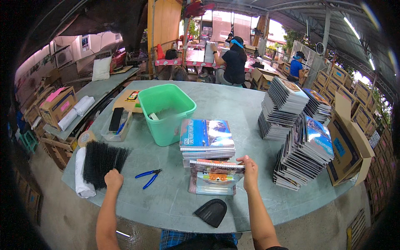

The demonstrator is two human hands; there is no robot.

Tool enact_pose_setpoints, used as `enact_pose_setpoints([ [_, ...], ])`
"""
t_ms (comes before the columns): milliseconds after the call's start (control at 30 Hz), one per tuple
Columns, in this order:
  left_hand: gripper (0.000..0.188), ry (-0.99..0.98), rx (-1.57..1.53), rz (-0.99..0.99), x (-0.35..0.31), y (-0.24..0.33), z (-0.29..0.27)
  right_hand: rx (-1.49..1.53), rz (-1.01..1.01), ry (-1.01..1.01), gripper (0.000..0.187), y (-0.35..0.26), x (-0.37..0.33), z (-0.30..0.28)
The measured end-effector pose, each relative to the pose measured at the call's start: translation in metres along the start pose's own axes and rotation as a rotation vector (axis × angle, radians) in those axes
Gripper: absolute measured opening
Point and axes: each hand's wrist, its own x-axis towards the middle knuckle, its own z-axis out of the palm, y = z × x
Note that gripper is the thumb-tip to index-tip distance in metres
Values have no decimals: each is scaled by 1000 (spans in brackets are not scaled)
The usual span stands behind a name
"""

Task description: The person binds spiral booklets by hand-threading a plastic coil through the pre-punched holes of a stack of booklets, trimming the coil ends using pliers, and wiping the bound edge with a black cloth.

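Observation:
My left hand [113, 179] is closed at the lower right edge of a pile of thin black binding coils [100, 160]. Its fingertips are hidden, but they seem pinched on a coil. With my right hand [250, 173] I grip the right end of a notebook [214, 167], tilted up with its row of punched holes on top. An orange animal picture shows on the side facing me. Just behind it is a stack of notebooks [206, 133] with blue covers. Blue-handled cutters [148, 177] lie between my hands, and a black rounded pad [211, 212] lies near the table's front edge.
A green bin [166, 114] stands behind the cutters. Left of it is a clear tub [118, 130] with a phone [116, 119]. A white roll [84, 173] lies beside the coils. Tall notebook stacks [302, 152] and an open carton [345, 146] line the right. Co-workers sit farther back.

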Motion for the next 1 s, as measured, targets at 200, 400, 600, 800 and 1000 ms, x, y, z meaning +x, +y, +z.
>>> enact_pose_setpoints([
  [200, 25, 273, -218, -70, -7, 11, -4, -9, -279, 38, 32, 7, 7, -16],
  [400, 24, 255, -197, -38, -11, 6, -4, -785, -892, -304, 43, -76, -27, 50],
  [600, 24, 300, -260, -32, -16, 14, -19, -1067, -849, -392, 44, -44, -5, 103],
  [800, 17, 402, -478, -6, -20, 11, -21, -1043, -788, -475, 22, -25, 14, 105],
  [1000, 16, 681, -1216, 51, -1, 43, -77, -932, -647, -542, 20, -24, 1, 112],
])
